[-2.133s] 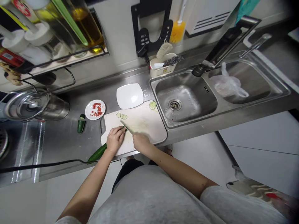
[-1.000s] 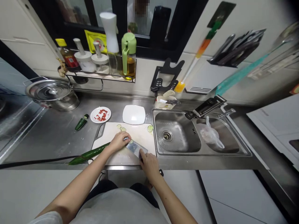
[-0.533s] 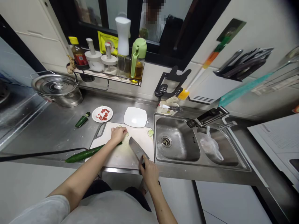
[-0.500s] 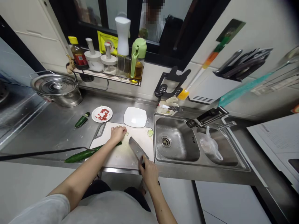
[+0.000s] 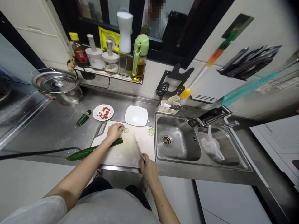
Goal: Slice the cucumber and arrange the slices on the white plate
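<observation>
The person wears a pale grey short-sleeved top [image 5: 107, 207], its cloth softly mottled (a heathered look, faint but there). The loose left sleeve [image 5: 39, 210] ends near the elbow. Beyond the shirt front show dark bottoms [image 5: 137, 196]. Both forearms are bare, the right forearm [image 5: 161, 196] marked with a small spot.

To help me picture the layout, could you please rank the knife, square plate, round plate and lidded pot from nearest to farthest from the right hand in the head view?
1. Knife, held in the right hand.
2. Square plate, by the cutting board's far edge.
3. Round plate, left of it.
4. Lidded pot, left of both plates.
</observation>
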Demonstrator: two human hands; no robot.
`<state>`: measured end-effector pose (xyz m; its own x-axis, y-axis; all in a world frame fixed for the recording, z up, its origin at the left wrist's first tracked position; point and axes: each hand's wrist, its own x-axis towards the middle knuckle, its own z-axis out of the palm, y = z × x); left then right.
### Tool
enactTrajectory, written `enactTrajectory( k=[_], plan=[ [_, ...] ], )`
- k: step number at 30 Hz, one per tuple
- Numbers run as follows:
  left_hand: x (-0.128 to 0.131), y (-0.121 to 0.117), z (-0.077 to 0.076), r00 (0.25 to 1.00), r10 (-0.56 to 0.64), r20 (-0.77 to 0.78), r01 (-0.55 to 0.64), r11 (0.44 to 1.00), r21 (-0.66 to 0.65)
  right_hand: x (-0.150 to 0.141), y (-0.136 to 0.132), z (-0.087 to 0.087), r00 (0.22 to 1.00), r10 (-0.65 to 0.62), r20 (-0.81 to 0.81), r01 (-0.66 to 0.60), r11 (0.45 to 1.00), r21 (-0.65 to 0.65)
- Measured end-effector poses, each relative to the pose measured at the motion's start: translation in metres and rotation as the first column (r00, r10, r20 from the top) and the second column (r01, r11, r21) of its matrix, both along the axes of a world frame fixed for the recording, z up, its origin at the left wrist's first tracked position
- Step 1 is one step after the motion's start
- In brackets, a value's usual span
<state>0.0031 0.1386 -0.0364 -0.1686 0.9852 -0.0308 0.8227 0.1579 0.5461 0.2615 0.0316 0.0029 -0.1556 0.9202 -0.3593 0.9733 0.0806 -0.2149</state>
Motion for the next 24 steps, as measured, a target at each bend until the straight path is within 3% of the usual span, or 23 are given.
enactTrajectory(
  k=[4, 9, 14, 24],
  plan=[
    [-0.015, -0.041, -0.002, 0.995, -0.065, 0.077, 0.051, 0.983, 0.175, -0.011, 0.004, 0.006, 0.999, 0.011, -0.032, -0.013, 0.998, -0.061],
    [-0.020, -0.075, -0.008, 0.969, -0.248, 0.014, 0.237, 0.941, 0.242, -0.031, 0.009, 0.011, 0.994, 0.066, -0.087, -0.077, 0.989, -0.123],
    [-0.021, -0.077, -0.011, 0.948, -0.316, -0.038, 0.316, 0.919, 0.235, -0.050, 0.012, 0.018, 0.989, 0.107, -0.106, -0.123, 0.980, -0.156],
    [-0.019, -0.080, -0.012, 0.937, -0.328, -0.119, 0.346, 0.917, 0.197, -0.061, 0.011, 0.018, 0.980, 0.131, -0.147, -0.158, 0.968, -0.196]
  ],
)
